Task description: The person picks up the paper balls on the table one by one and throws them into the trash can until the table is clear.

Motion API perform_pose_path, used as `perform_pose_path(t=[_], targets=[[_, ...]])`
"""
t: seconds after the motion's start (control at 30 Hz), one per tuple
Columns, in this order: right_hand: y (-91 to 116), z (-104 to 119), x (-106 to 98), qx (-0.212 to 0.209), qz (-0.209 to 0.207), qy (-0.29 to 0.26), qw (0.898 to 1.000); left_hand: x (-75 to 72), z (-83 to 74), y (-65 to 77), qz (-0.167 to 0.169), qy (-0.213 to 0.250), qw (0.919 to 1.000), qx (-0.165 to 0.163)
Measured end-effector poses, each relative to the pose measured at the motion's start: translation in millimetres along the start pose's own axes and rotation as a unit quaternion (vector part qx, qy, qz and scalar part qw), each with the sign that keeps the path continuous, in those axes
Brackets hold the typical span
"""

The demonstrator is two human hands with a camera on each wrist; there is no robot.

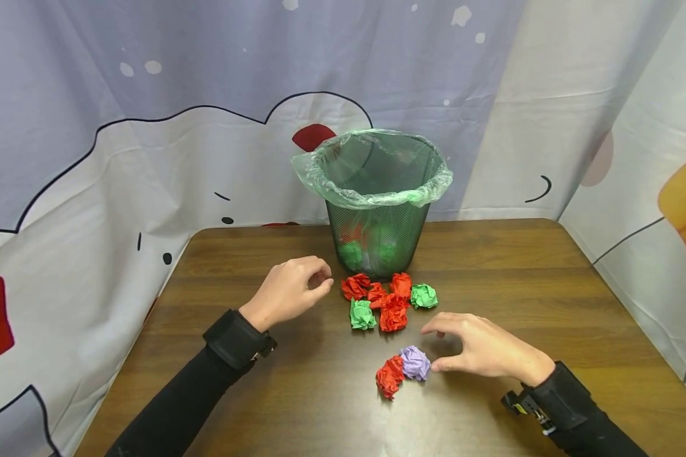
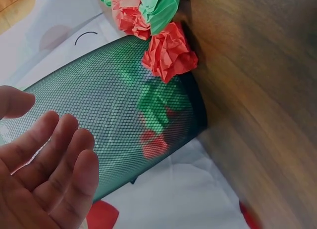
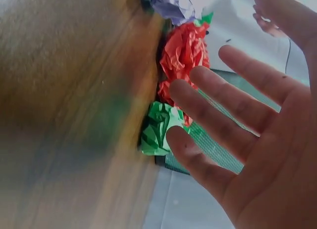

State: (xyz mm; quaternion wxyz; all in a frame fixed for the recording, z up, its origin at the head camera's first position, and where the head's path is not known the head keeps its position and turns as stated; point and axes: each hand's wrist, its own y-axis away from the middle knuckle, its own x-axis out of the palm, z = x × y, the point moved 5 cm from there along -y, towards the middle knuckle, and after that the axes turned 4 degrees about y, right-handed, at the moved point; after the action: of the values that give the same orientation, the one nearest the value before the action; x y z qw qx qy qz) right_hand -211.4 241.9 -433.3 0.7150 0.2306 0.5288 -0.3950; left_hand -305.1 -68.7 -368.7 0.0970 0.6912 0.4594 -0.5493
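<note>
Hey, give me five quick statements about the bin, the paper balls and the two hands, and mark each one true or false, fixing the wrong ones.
1. The purple ball lies beside a red ball. True.
2. The bin lies on its side. False: it stands upright.
3. The left hand grips a green ball. False: it holds nothing.
4. The right hand is the hand nearer the purple ball. True.
5. A plastic liner hangs over the bin's rim. True.
</note>
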Motion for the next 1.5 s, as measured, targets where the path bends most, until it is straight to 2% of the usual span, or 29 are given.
perform_pose_path(t=[0.6, 0.97, 1.3, 1.5], targets=[[-11, 23, 23, -0.068, 0.027, 0.032, 0.997, 6.3, 7.0, 7.0, 0.003, 0.002, 1.0, -0.008], [-16, 24, 30, -0.073, 0.037, 0.048, 0.995, 10.7, 7.5, 8.4, 0.006, 0.01, 0.9999, -0.006], [-18, 23, 33, -0.088, 0.029, 0.012, 0.996, 13.2, 6.4, 7.4, 0.007, 0.007, 0.9999, 0.001], [-19, 21, 32, -0.08, 0.026, -0.009, 0.996, 14.7, 6.0, 6.8, 0.009, 0.014, 0.9998, 0.003]])
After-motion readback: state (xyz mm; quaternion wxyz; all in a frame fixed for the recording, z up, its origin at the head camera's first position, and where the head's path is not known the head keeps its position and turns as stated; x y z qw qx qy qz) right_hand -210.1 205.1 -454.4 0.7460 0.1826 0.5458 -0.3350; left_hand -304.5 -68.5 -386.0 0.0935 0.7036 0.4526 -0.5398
